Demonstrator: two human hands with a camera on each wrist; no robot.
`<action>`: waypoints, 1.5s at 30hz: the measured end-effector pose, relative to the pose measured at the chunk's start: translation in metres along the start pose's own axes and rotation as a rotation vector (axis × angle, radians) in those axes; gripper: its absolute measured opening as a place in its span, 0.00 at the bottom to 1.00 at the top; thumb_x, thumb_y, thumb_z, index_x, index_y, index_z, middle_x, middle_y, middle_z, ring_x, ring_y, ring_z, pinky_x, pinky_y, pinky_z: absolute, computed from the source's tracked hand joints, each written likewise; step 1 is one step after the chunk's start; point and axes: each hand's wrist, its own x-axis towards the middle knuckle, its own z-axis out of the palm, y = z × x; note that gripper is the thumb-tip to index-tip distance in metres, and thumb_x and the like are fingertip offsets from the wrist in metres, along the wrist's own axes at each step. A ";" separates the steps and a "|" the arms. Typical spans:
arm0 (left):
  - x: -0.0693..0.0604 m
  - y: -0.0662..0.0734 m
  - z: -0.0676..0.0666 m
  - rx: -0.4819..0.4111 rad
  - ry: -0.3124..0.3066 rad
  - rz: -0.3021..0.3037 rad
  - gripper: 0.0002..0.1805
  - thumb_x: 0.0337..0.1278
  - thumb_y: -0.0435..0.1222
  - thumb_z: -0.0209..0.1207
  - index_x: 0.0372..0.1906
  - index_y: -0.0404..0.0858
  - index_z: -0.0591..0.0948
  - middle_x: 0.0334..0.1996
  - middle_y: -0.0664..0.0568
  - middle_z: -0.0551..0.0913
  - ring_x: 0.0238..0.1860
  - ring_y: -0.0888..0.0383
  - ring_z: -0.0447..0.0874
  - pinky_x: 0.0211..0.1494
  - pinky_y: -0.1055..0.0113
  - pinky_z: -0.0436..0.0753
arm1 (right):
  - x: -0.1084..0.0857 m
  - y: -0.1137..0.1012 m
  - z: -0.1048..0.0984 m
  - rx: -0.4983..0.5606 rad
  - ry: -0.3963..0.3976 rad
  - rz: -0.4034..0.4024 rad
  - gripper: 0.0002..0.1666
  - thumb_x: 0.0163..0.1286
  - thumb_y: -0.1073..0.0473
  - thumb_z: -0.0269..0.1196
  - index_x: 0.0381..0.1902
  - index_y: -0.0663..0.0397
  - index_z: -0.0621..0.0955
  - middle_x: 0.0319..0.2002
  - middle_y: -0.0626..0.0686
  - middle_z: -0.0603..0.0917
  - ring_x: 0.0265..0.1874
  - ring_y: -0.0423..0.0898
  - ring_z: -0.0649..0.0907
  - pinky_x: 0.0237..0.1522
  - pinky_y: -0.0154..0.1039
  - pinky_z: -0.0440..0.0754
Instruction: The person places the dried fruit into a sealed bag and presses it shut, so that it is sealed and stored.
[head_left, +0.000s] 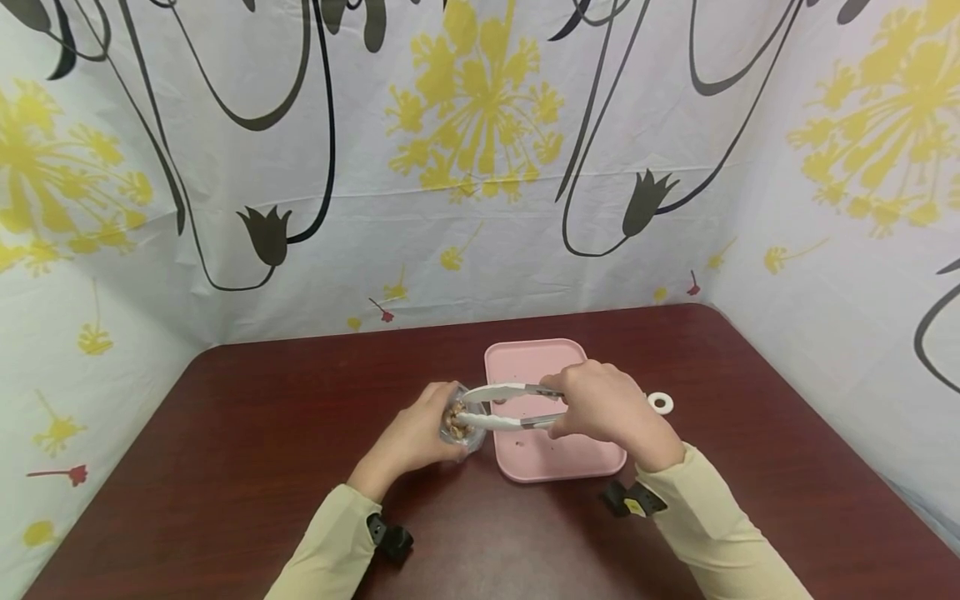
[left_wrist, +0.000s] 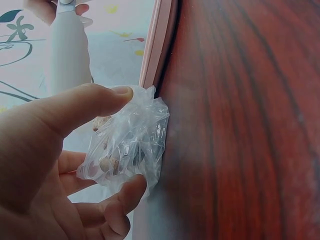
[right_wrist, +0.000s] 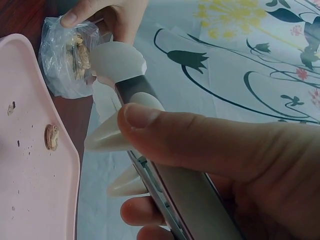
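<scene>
Clear bag [right_wrist: 59, 62] of brown pieces [right_wrist: 79, 60], left of pink tray [head_left: 528, 360]: gripped by left hand [head_left: 420, 432]. Tongs [head_left: 501, 422]: gripped by right hand [head_left: 606, 408], tips at bag. Advisable: mouth held wide, tips free of plastic.

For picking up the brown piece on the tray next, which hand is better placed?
Probably the right hand: it holds the tongs above the tray, where the piece lies. The left hand is busy holding the bag beside the tray.

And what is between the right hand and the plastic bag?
The tongs, reaching across above part of the pink tray; the head view shows this.
</scene>
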 end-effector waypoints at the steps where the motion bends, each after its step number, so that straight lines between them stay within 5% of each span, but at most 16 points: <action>1: 0.000 0.000 0.000 0.001 -0.001 -0.003 0.49 0.38 0.43 0.73 0.69 0.40 0.63 0.65 0.49 0.66 0.45 0.54 0.77 0.48 0.56 0.78 | 0.000 0.000 0.000 -0.003 -0.002 0.003 0.18 0.40 0.51 0.77 0.31 0.38 0.83 0.18 0.40 0.74 0.20 0.42 0.73 0.21 0.39 0.68; 21: 0.000 0.000 0.001 0.005 0.017 -0.002 0.50 0.37 0.43 0.73 0.69 0.38 0.63 0.65 0.48 0.67 0.50 0.52 0.77 0.50 0.53 0.78 | -0.004 0.022 -0.007 0.019 -0.003 0.041 0.15 0.42 0.52 0.75 0.28 0.39 0.81 0.17 0.44 0.73 0.20 0.43 0.72 0.22 0.39 0.67; 35: 0.000 0.001 0.001 0.013 0.029 0.011 0.51 0.35 0.43 0.74 0.69 0.38 0.63 0.65 0.47 0.67 0.50 0.50 0.77 0.52 0.54 0.78 | -0.005 0.042 -0.001 0.044 -0.034 0.084 0.19 0.42 0.50 0.75 0.35 0.41 0.84 0.21 0.43 0.76 0.22 0.43 0.73 0.24 0.39 0.69; 45: 0.001 0.001 0.001 0.013 0.018 -0.007 0.51 0.36 0.44 0.74 0.70 0.38 0.62 0.65 0.47 0.66 0.50 0.50 0.77 0.52 0.54 0.78 | 0.001 0.051 0.006 0.045 -0.066 0.094 0.14 0.43 0.53 0.75 0.30 0.42 0.84 0.19 0.45 0.74 0.22 0.43 0.71 0.23 0.38 0.66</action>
